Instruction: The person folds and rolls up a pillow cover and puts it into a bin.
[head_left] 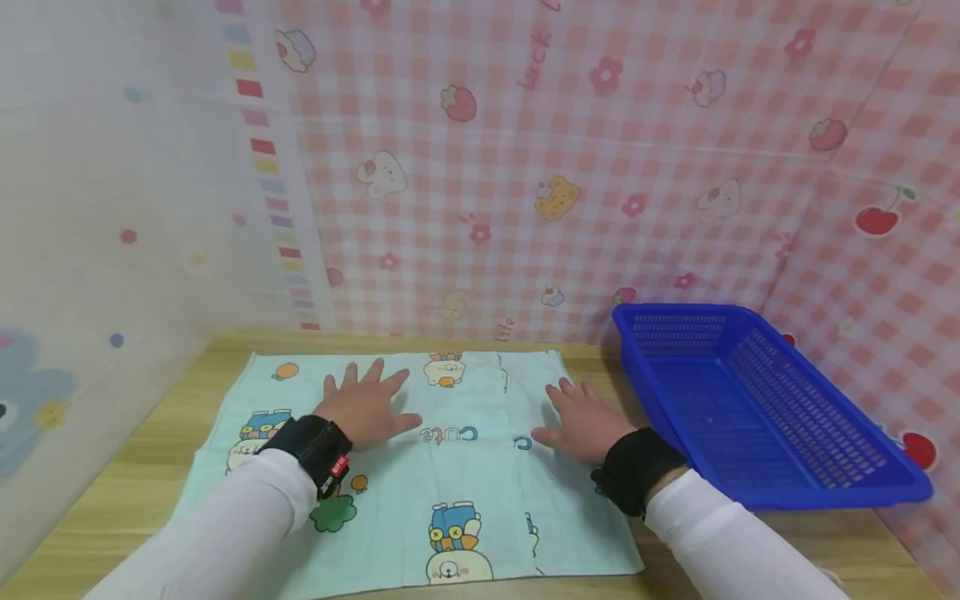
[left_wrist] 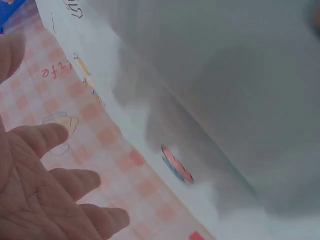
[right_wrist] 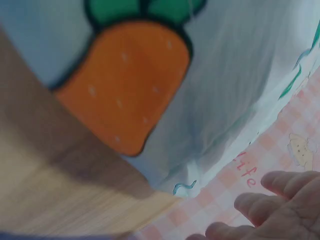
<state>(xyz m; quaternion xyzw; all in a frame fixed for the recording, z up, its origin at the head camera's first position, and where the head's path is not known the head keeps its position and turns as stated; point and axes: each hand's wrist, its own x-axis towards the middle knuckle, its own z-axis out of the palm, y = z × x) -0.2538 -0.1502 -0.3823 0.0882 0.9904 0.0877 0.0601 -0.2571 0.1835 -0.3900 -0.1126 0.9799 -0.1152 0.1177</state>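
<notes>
Head view: left hand (head_left: 366, 412) and right hand (head_left: 587, 423) are spreading empty fingers over rectangular mint printed cloth (head_left: 465, 475); even smoothing seems best.

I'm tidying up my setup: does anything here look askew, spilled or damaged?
Nothing looks spilled or damaged. One small oddity: the cloth lies with its printed bears upside down to the person, heads toward the near edge. The basket sits upright at the right.
</notes>
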